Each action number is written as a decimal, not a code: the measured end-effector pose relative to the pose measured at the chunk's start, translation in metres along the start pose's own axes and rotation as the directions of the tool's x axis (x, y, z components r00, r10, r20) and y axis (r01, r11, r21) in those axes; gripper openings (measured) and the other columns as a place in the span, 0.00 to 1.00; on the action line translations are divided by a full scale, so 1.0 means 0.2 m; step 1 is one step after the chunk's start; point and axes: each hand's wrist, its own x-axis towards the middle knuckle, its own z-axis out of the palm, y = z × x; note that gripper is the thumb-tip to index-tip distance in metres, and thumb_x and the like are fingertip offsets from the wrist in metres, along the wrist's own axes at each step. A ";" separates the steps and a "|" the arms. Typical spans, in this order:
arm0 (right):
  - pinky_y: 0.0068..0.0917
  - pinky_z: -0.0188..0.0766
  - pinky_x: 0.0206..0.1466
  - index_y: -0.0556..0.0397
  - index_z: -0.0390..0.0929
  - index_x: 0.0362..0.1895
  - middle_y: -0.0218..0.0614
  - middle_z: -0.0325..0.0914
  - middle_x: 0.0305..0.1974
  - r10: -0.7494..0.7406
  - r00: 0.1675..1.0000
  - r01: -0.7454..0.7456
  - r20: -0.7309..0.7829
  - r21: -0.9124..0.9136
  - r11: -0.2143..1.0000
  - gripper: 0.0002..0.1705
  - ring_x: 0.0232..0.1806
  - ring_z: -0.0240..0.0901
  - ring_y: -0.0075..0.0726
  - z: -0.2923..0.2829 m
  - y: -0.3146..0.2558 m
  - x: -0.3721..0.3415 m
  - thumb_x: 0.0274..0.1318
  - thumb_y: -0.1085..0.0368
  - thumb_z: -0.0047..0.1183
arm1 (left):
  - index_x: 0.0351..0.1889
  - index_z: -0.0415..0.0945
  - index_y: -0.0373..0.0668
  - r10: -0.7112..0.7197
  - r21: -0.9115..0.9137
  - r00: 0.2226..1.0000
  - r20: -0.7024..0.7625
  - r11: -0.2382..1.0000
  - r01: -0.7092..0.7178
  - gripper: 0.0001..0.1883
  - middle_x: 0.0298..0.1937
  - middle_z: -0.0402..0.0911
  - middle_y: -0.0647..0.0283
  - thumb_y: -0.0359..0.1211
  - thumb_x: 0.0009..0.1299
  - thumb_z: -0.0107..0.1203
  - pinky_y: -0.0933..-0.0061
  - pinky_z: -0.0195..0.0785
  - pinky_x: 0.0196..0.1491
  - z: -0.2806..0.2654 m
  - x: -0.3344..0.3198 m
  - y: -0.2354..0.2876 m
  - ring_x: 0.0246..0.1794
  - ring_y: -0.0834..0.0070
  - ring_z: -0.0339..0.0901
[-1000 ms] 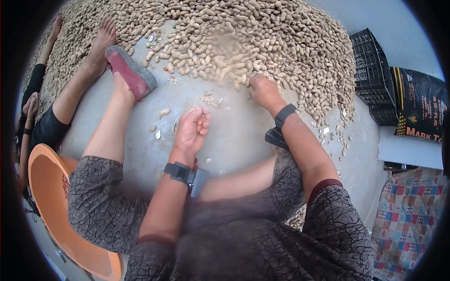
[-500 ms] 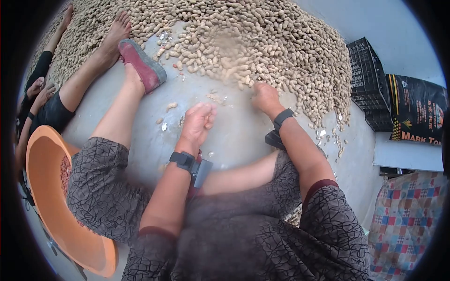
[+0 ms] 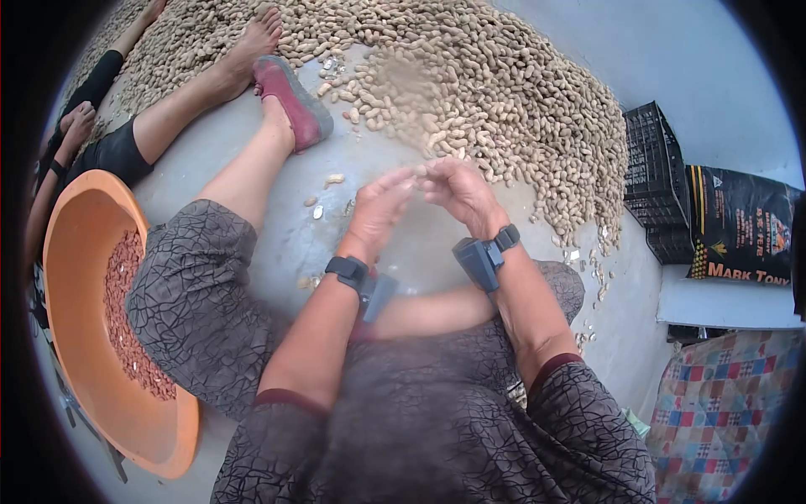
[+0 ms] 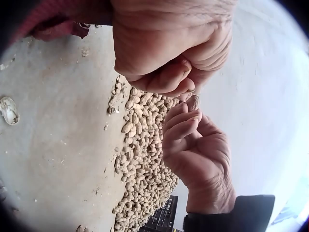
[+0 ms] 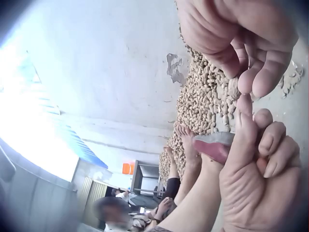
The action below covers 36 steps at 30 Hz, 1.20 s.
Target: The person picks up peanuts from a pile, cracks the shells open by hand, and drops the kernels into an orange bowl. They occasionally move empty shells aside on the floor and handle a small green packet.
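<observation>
My left hand (image 3: 376, 217) and right hand (image 3: 463, 195) meet at their fingertips above the floor, in front of a heap of unshelled peanuts (image 3: 495, 109). Between the right thumb and fingers I pinch a peanut in its shell (image 4: 193, 102), which the right wrist view also shows. The left thumb and forefinger reach up to the right fingertips. The other left fingers curl over the palm, and reddish peanut kernels (image 5: 262, 164) peek out beneath them, mostly hidden.
An orange basin (image 3: 63, 277) with red kernels (image 3: 134, 328) stands at the left, beside my knee. Loose peanuts and shell bits (image 3: 317, 212) dot the floor. Black crates (image 3: 655, 176) and a black sack (image 3: 739, 223) stand right; another person's leg (image 3: 189, 109) stretches out left.
My right hand has come back from the heap's edge to the left hand, with a peanut in its fingertips. The left hand has turned, fingers curled over the kernels seen earlier. The view has swung left.
</observation>
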 end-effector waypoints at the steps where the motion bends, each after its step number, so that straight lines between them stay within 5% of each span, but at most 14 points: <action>1: 0.26 0.72 0.33 0.57 0.71 0.37 0.35 0.74 0.34 0.010 1.000 -0.012 0.018 0.079 0.997 0.07 0.33 0.72 0.28 0.03 0.02 -0.02 0.55 0.68 0.46 | 0.53 0.71 0.33 0.008 -0.002 1.000 -0.004 1.000 -0.008 0.18 0.29 0.74 0.68 0.28 0.64 0.55 0.92 0.53 0.17 0.00 -0.01 0.01 0.21 0.89 0.66; 11: 0.22 0.68 0.30 0.55 0.71 0.37 0.31 0.74 0.29 0.056 0.998 -0.051 -0.018 0.230 0.972 0.09 0.29 0.71 0.25 0.09 0.14 -0.14 0.59 0.64 0.41 | 0.52 0.72 0.32 -0.012 0.198 0.999 0.040 0.980 0.004 0.19 0.31 0.78 0.65 0.30 0.64 0.56 0.91 0.53 0.17 0.01 -0.04 0.01 0.19 0.89 0.64; 14: 0.22 0.70 0.27 0.56 0.71 0.37 0.32 0.74 0.28 0.039 0.998 -0.034 -0.047 0.114 0.993 0.10 0.27 0.71 0.25 0.10 0.13 -0.19 0.59 0.63 0.42 | 0.48 0.73 0.32 -0.015 0.239 1.000 0.017 0.971 0.011 0.16 0.30 0.77 0.65 0.31 0.65 0.56 0.91 0.53 0.17 0.02 -0.04 0.00 0.19 0.88 0.64; 16: 0.21 0.72 0.26 0.59 0.71 0.38 0.34 0.74 0.28 -0.132 0.979 0.100 -0.155 -0.198 0.975 0.11 0.26 0.72 0.25 0.12 0.12 -0.21 0.60 0.62 0.44 | 0.46 0.74 0.32 -0.012 0.262 1.000 -0.007 0.965 0.014 0.14 0.29 0.77 0.65 0.31 0.65 0.56 0.90 0.53 0.17 0.00 -0.04 -0.01 0.19 0.88 0.64; 19: 0.19 0.73 0.26 0.61 0.72 0.39 0.35 0.75 0.28 -0.199 0.980 0.197 0.009 -0.185 0.963 0.13 0.25 0.73 0.25 0.08 0.12 -0.22 0.60 0.62 0.45 | 0.39 0.76 0.34 0.035 0.268 0.998 0.051 0.962 -0.047 0.10 0.27 0.75 0.67 0.31 0.65 0.57 0.89 0.52 0.17 0.01 -0.03 0.00 0.18 0.89 0.64; 24: 0.19 0.74 0.26 0.63 0.73 0.39 0.36 0.76 0.28 -0.173 0.985 0.175 0.028 -0.220 0.960 0.12 0.24 0.73 0.25 0.05 0.08 -0.26 0.58 0.65 0.47 | 0.32 0.77 0.38 -0.033 0.423 0.993 0.111 0.906 -0.017 0.08 0.23 0.74 0.71 0.34 0.63 0.59 0.88 0.52 0.18 0.01 -0.04 0.02 0.17 0.90 0.62; 36: 0.21 0.76 0.29 0.65 0.77 0.35 0.39 0.80 0.30 -0.166 0.986 0.158 -0.007 -0.267 0.951 0.08 0.28 0.78 0.28 0.05 0.07 -0.27 0.51 0.72 0.52 | 0.43 0.77 0.33 -0.093 0.488 0.982 0.164 0.873 0.001 0.15 0.26 0.76 0.70 0.35 0.63 0.55 0.90 0.56 0.22 0.02 -0.05 0.02 0.19 0.89 0.64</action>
